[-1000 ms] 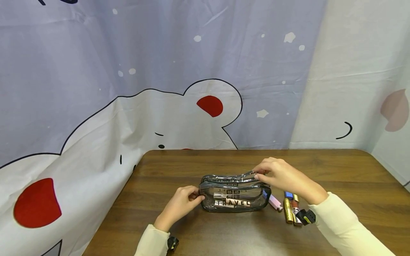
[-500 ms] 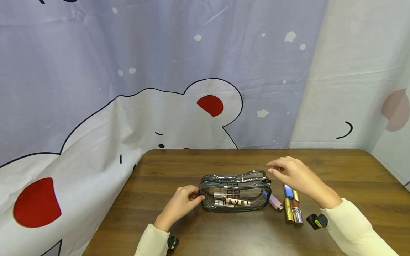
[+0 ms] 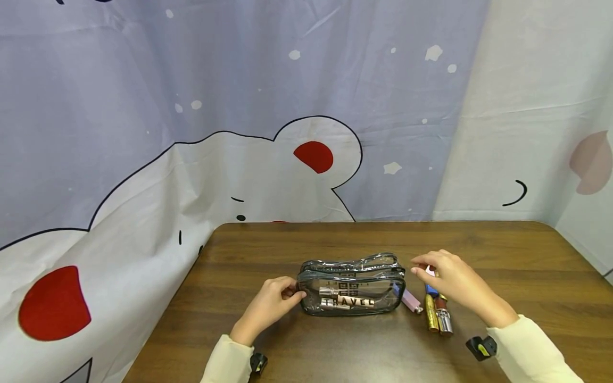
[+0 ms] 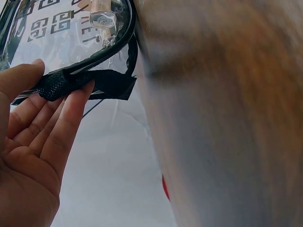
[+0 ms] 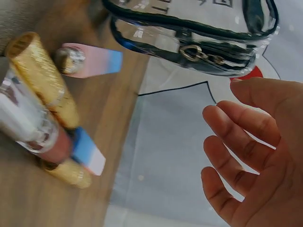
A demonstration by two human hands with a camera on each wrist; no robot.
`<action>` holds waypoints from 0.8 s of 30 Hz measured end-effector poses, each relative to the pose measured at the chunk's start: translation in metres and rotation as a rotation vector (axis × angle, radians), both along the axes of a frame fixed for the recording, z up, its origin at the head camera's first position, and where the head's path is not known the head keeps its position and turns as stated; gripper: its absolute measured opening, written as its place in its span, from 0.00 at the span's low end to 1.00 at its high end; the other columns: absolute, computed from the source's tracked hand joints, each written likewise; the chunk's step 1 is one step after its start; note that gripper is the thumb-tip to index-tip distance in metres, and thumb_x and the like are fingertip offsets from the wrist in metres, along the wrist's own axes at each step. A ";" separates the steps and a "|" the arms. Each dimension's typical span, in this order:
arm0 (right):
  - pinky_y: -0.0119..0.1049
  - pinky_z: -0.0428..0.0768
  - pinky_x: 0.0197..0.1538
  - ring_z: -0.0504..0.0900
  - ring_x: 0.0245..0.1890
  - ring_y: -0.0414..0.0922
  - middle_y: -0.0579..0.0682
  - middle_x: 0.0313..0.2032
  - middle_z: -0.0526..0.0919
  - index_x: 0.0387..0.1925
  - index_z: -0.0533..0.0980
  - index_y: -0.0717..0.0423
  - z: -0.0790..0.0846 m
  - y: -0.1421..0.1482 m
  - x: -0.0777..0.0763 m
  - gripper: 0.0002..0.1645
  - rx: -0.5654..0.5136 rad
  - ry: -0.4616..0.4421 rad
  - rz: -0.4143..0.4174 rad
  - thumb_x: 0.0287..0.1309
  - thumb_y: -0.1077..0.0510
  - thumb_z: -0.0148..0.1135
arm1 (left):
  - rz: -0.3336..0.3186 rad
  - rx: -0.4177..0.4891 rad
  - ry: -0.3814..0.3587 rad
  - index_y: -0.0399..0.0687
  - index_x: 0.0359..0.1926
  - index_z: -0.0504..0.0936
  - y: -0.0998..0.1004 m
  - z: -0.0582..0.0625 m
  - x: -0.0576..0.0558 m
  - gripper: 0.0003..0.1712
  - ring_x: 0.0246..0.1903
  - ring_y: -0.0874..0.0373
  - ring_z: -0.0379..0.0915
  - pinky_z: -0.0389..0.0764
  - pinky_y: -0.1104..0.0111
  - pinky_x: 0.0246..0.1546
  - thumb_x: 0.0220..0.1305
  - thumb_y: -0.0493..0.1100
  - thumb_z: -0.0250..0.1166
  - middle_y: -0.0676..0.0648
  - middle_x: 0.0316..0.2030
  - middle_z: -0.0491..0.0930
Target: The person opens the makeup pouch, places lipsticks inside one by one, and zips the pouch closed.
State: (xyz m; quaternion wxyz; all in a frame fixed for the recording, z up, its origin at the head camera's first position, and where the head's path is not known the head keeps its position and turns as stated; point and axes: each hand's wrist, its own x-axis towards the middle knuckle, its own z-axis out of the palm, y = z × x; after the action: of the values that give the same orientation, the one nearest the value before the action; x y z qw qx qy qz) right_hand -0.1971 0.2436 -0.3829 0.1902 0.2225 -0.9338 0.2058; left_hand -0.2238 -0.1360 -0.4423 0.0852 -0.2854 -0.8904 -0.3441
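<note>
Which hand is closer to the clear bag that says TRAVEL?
The left hand: it pinches the clear bag at its left end. The right hand is just past the other end, not touching it.

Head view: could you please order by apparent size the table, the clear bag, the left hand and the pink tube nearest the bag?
Largest to smallest:
table
clear bag
left hand
pink tube
</note>
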 end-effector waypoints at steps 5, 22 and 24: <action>0.34 0.72 0.32 0.72 0.31 0.37 0.37 0.28 0.78 0.37 0.81 0.52 -0.014 0.001 0.004 0.10 0.008 -0.027 -0.062 0.52 0.54 0.63 | -0.006 -0.005 0.005 0.49 0.31 0.79 0.000 0.000 0.000 0.07 0.26 0.70 0.70 0.75 0.77 0.27 0.57 0.47 0.63 0.57 0.28 0.76; 0.39 0.74 0.36 0.74 0.31 0.42 0.40 0.24 0.76 0.33 0.81 0.59 -0.048 0.000 0.009 0.12 0.007 -0.043 -0.066 0.45 0.57 0.67 | 0.002 -0.009 -0.008 0.50 0.31 0.79 0.001 0.001 0.000 0.07 0.26 0.70 0.71 0.75 0.76 0.28 0.57 0.48 0.63 0.57 0.28 0.76; 0.38 0.74 0.34 0.74 0.29 0.41 0.39 0.23 0.75 0.31 0.81 0.57 -0.053 -0.001 0.010 0.10 0.015 -0.029 -0.053 0.43 0.57 0.68 | 0.002 -0.008 -0.008 0.50 0.31 0.79 0.000 0.001 0.000 0.07 0.26 0.70 0.71 0.75 0.76 0.28 0.57 0.48 0.63 0.57 0.28 0.76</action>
State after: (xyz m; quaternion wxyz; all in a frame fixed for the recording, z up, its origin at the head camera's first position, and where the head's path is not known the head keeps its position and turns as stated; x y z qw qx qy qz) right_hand -0.1875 0.2430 -0.4356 0.1806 0.1960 -0.9435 0.1969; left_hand -0.2240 -0.1357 -0.4414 0.0807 -0.2835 -0.8925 -0.3414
